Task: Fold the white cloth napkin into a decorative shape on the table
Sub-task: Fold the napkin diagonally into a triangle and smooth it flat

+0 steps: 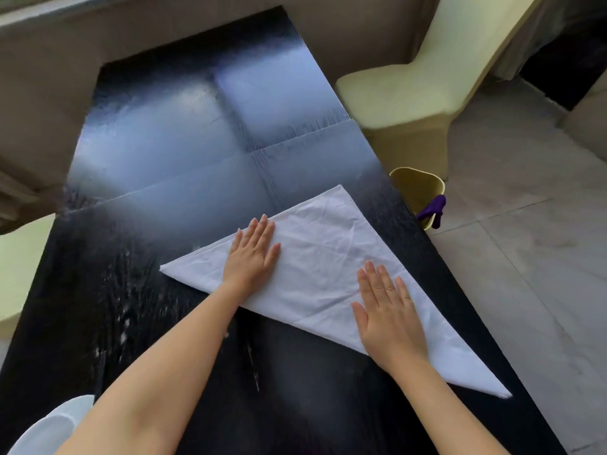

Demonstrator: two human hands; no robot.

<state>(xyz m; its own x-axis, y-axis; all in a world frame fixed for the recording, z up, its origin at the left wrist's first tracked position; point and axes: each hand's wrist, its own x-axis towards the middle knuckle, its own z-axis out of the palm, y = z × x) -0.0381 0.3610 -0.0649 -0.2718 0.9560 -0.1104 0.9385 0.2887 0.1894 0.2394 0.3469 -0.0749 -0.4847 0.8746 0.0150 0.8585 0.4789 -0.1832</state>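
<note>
My left hand (252, 254) lies flat on the white napkin (328, 257), fingers spread, holding nothing. It sits near the left corner, by the top edge. The napkin is a big triangle on the dark table (164, 142). Its long folded edge runs from 10 o'clock down to 4 o'clock, and its point aims at 12. My right hand (389, 318) is flat and spread too, pressing by the long edge. I think it is nearer the far 4 o'clock corner.
</note>
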